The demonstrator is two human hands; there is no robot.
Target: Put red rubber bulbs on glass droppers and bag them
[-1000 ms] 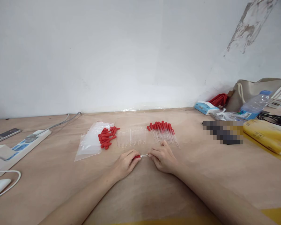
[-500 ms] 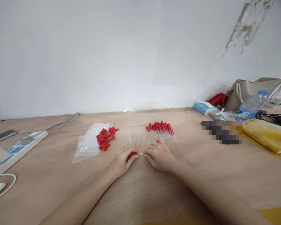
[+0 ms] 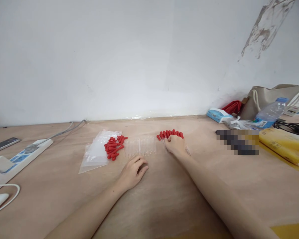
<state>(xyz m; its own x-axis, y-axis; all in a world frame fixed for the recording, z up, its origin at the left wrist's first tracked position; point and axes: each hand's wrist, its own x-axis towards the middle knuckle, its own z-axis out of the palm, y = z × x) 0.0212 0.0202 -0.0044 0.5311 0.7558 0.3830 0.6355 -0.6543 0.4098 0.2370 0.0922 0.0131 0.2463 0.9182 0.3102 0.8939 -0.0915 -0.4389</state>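
My right hand [image 3: 175, 145] is over the row of glass droppers with red rubber bulbs [image 3: 173, 132], its fingers pinched on a dropper that is mostly hidden. It covers much of the glass stems. My left hand [image 3: 133, 172] rests on the table with curved fingers, thumb apart, and nothing visible in it. Just beyond it lie bare glass tubes [image 3: 141, 146] side by side. Left of the tubes is a pile of loose red rubber bulbs [image 3: 113, 149], partly on clear plastic bags [image 3: 96, 154].
At the left are a power strip [image 3: 27, 156], a phone [image 3: 5, 145] and a white cable. A tissue pack [image 3: 219, 115], a plastic bottle [image 3: 271, 111], a beige bag [image 3: 264, 94] and a yellow packet [image 3: 284, 142] lie at the right. A wall stands behind.
My right hand has moved away and to the right, to the dropper row, taking the dropper that both hands held. My left hand has let go of its red bulb and stayed nearly in place.
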